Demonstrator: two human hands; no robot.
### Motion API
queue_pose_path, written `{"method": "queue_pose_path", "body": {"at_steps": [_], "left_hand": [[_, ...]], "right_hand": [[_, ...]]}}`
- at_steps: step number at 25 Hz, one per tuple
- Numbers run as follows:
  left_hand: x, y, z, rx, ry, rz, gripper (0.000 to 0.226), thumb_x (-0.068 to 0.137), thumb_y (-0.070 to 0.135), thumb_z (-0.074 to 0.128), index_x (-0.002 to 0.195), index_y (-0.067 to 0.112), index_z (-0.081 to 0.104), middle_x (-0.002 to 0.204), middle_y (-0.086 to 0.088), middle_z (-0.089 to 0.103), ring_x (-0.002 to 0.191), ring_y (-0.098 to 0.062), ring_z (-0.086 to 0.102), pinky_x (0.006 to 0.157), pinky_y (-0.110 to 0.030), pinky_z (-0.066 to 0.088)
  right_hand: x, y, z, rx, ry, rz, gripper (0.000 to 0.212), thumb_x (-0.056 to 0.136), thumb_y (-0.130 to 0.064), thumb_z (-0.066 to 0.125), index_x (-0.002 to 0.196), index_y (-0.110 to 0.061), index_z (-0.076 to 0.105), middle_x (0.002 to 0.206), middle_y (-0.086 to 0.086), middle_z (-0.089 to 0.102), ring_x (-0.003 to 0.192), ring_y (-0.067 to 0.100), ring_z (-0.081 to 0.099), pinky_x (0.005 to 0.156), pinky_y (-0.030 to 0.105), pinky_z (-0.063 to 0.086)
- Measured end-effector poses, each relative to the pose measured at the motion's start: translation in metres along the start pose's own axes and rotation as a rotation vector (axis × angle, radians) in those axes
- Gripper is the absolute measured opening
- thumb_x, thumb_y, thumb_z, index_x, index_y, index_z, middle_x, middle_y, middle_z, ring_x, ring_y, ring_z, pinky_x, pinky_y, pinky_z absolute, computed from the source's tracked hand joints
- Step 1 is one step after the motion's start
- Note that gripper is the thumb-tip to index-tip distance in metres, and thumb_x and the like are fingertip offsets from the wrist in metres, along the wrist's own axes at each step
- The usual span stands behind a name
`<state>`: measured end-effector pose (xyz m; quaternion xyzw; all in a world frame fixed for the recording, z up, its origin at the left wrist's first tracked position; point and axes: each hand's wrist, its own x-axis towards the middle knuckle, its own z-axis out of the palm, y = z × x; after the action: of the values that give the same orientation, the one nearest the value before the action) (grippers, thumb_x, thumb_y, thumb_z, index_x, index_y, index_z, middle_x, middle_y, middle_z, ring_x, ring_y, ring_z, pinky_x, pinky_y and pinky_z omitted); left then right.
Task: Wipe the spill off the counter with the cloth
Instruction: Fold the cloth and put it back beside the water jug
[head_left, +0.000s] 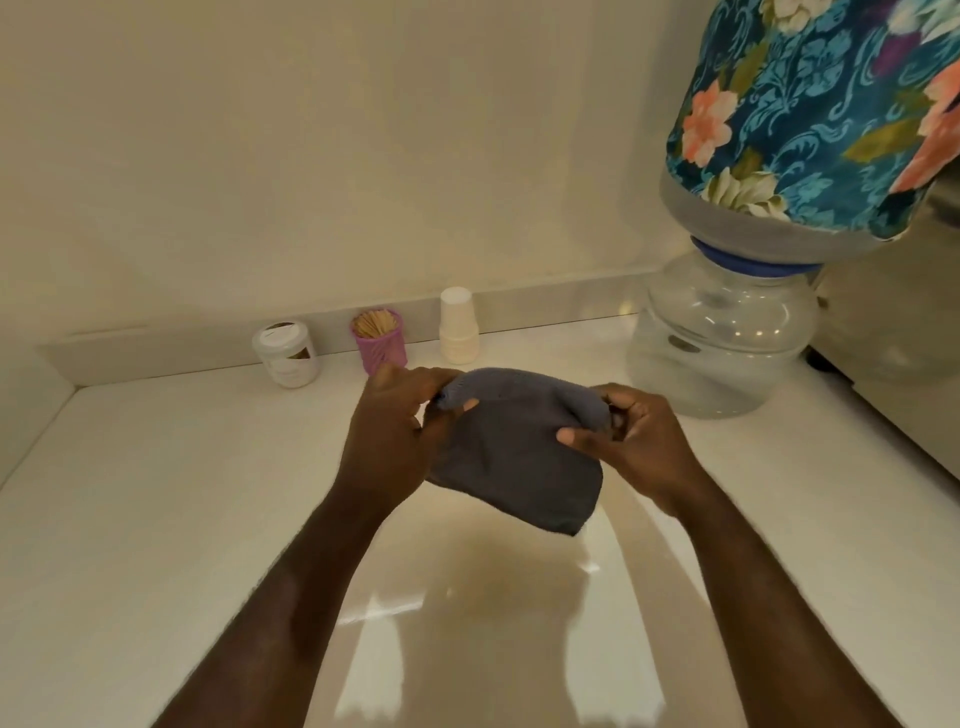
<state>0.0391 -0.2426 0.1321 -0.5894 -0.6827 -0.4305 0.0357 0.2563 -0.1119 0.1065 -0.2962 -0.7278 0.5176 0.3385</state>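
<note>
A dark grey cloth (514, 457) hangs in the air over the white counter (156, 519), held at its upper edge by both hands. My left hand (395, 431) pinches its left top corner, and my right hand (634, 441) grips its right top corner. Below the cloth a pale brownish spill (509, 587) spreads across the glossy counter between my forearms. The cloth's lower corner hangs just above the spill's far edge; whether it touches I cannot tell.
Along the back wall stand a white lidded jar (287, 353), a pink toothpick holder (379, 340) and a stack of white cups (458, 327). A clear water dispenser base (722, 343) with a floral-covered bottle (810, 119) fills the right back corner.
</note>
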Motion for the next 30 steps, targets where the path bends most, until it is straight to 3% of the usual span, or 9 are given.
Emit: {"method": "queue_pose_path", "body": {"at_steps": [2, 5, 7, 12, 17, 21, 30], "left_hand": [[0.019, -0.004, 0.025, -0.010, 0.052, -0.093, 0.018, 0.086, 0.011, 0.062, 0.102, 0.009, 0.070, 0.092, -0.006, 0.073, 0.081, -0.015, 0.059, 0.071, -0.013, 0.040], [0.048, -0.009, 0.060, -0.006, 0.079, -0.153, 0.017, 0.087, 0.015, 0.064, 0.102, 0.011, 0.070, 0.088, 0.001, 0.071, 0.074, -0.009, 0.058, 0.066, -0.005, 0.038], [0.064, -0.015, 0.082, 0.012, 0.086, -0.165, 0.016, 0.088, 0.018, 0.064, 0.101, 0.010, 0.069, 0.085, 0.002, 0.068, 0.069, -0.008, 0.054, 0.062, -0.007, 0.038], [0.103, -0.033, 0.126, -0.014, 0.079, -0.227, 0.015, 0.090, 0.023, 0.062, 0.099, 0.011, 0.065, 0.081, 0.005, 0.063, 0.070, -0.018, 0.063, 0.063, -0.035, 0.057], [0.122, -0.057, 0.161, -0.033, 0.015, -0.283, 0.019, 0.090, 0.026, 0.062, 0.099, 0.010, 0.064, 0.086, 0.001, 0.066, 0.079, -0.023, 0.067, 0.075, -0.040, 0.058], [0.133, -0.081, 0.191, -0.023, -0.073, -0.407, 0.026, 0.089, 0.031, 0.061, 0.105, 0.010, 0.062, 0.104, -0.010, 0.070, 0.094, -0.030, 0.066, 0.091, -0.050, 0.053], [0.168, -0.125, 0.238, 0.102, -0.213, -0.445, 0.020, 0.090, 0.026, 0.062, 0.098, 0.007, 0.061, 0.094, -0.011, 0.068, 0.081, -0.024, 0.063, 0.082, -0.035, 0.052]], "right_hand": [[0.028, 0.016, -0.028, -0.183, 0.053, -0.062, 0.023, 0.076, -0.010, 0.079, 0.098, -0.010, 0.072, 0.090, 0.006, 0.071, 0.081, 0.022, 0.067, 0.071, 0.028, 0.055], [0.072, 0.037, -0.049, -0.479, 0.177, -0.216, 0.008, 0.083, -0.009, 0.071, 0.091, -0.010, 0.071, 0.082, -0.001, 0.064, 0.074, 0.019, 0.062, 0.071, 0.007, 0.044], [0.095, 0.046, -0.054, -0.571, 0.259, -0.285, 0.008, 0.085, -0.010, 0.069, 0.093, -0.010, 0.071, 0.083, -0.003, 0.061, 0.074, 0.013, 0.057, 0.071, 0.003, 0.040], [0.141, 0.063, -0.064, -0.656, 0.415, -0.295, 0.015, 0.086, -0.013, 0.067, 0.100, -0.008, 0.070, 0.093, 0.010, 0.067, 0.078, 0.018, 0.059, 0.073, 0.023, 0.043], [0.168, 0.087, -0.069, -0.695, 0.413, -0.242, 0.018, 0.088, -0.016, 0.067, 0.104, -0.009, 0.070, 0.097, 0.011, 0.067, 0.082, 0.022, 0.063, 0.074, 0.026, 0.046], [0.193, 0.110, -0.064, -0.786, 0.340, -0.128, 0.017, 0.091, -0.019, 0.061, 0.103, -0.009, 0.068, 0.099, 0.012, 0.063, 0.085, 0.026, 0.061, 0.074, 0.031, 0.046], [0.258, 0.166, -0.048, -0.848, 0.228, 0.032, 0.014, 0.091, -0.017, 0.057, 0.088, -0.007, 0.066, 0.096, 0.014, 0.061, 0.083, 0.029, 0.062, 0.068, 0.030, 0.043]]}}
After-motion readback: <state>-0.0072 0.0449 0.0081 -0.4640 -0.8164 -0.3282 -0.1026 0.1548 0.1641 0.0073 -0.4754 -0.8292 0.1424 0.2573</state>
